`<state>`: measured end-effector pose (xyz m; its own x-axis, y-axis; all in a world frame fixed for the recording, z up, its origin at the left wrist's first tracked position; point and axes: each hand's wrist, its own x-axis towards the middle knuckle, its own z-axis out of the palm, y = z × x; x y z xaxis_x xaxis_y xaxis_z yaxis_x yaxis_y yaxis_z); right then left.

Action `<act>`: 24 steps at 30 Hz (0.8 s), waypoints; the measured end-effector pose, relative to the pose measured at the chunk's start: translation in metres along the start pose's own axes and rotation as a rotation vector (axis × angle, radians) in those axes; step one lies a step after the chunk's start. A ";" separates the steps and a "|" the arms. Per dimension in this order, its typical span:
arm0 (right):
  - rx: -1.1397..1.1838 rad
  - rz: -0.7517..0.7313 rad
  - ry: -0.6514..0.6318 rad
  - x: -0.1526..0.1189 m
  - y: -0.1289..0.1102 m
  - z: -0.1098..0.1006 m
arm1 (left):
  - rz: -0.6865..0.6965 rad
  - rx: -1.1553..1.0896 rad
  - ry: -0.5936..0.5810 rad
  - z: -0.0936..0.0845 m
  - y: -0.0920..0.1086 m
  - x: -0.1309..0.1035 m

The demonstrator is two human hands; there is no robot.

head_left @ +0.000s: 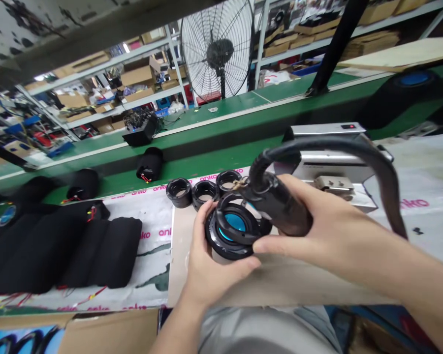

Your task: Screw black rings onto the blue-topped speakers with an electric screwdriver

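Observation:
My left hand (pixel 216 275) curls around a round black speaker part with a blue cone (pixel 236 225), thumb at the near side and fingers at the far left. Over its top lies a tilted black ring (pixel 239 237). My right hand (pixel 310 226) pinches the ring's right side with the thumb. A black cylindrical tool (pixel 284 204) with a thick curved cord rests across the same hand, against the palm; its working tip is hidden. Just beyond, several black ring-shaped housings (pixel 205 193) stand at the edge of a cardboard sheet (pixel 184 246).
Black cloth-covered cylinders (pixel 59 246) with red wires lie at left. A silver metal device (pixel 328 157) with a red light stands at right. Behind are a green conveyor (pixel 214 152) and a large fan (pixel 217 51). An open carton (pixel 110 334) with black loops sits at lower left.

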<state>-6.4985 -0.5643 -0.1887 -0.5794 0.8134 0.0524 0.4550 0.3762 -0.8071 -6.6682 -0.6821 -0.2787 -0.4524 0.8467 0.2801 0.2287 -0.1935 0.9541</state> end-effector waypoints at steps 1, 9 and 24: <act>-0.040 0.007 0.053 -0.005 0.000 0.007 | -0.012 0.017 0.002 0.000 -0.001 -0.001; -0.053 -0.028 -0.011 -0.012 0.006 0.001 | 0.047 -0.089 -0.052 0.002 0.003 0.002; 0.073 -0.063 0.048 0.004 0.004 -0.005 | -0.017 -0.227 -0.125 0.001 0.002 0.011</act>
<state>-6.4952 -0.5574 -0.1887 -0.5712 0.8102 0.1313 0.3671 0.3953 -0.8420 -6.6717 -0.6725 -0.2733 -0.3411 0.9029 0.2617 0.0159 -0.2728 0.9619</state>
